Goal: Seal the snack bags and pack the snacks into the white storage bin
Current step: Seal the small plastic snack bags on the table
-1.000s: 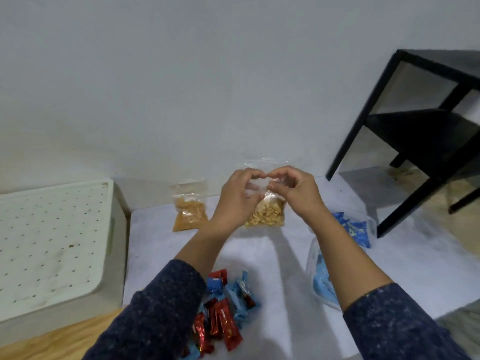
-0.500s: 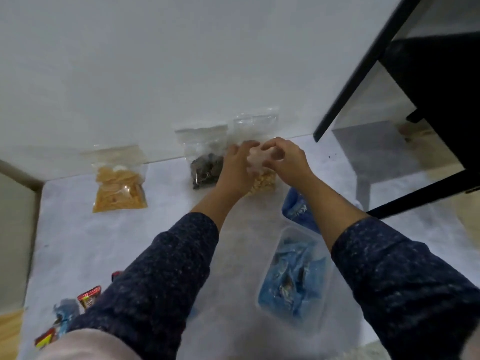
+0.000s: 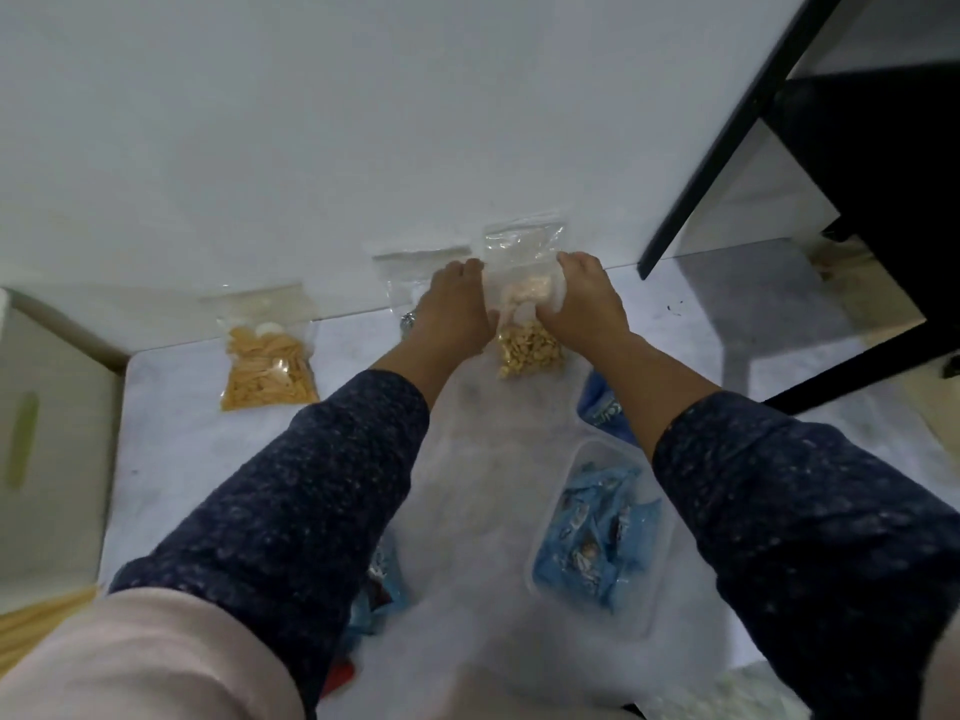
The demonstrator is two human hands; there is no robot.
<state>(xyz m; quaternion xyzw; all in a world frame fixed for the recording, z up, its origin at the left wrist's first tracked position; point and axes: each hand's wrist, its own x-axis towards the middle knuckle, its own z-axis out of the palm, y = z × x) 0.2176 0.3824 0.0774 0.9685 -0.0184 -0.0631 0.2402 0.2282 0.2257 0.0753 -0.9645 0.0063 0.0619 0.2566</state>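
A clear zip bag of pale nuts (image 3: pixel 527 350) stands against the white wall on the white mat. My left hand (image 3: pixel 454 309) grips its left side and my right hand (image 3: pixel 584 304) grips its right side, fingers pressed around the bag's clear upper part. Behind my left hand a second clear bag (image 3: pixel 410 272) leans on the wall, its dark contents mostly hidden. Further left stands a bag of orange sticks (image 3: pixel 267 366). The white storage bin (image 3: pixel 47 423) shows only its side at the left edge.
A clear tub of blue wrapped snacks (image 3: pixel 597 532) lies under my right forearm. Loose blue and red wrappers (image 3: pixel 376 600) peek out under my left sleeve. A black table frame (image 3: pixel 810 163) stands at the right, its leg near the nut bag.
The nut bag has gone from held up in the air to resting on the mat at the wall. My hands moved from its top seal to its sides. My view tilted down and right.
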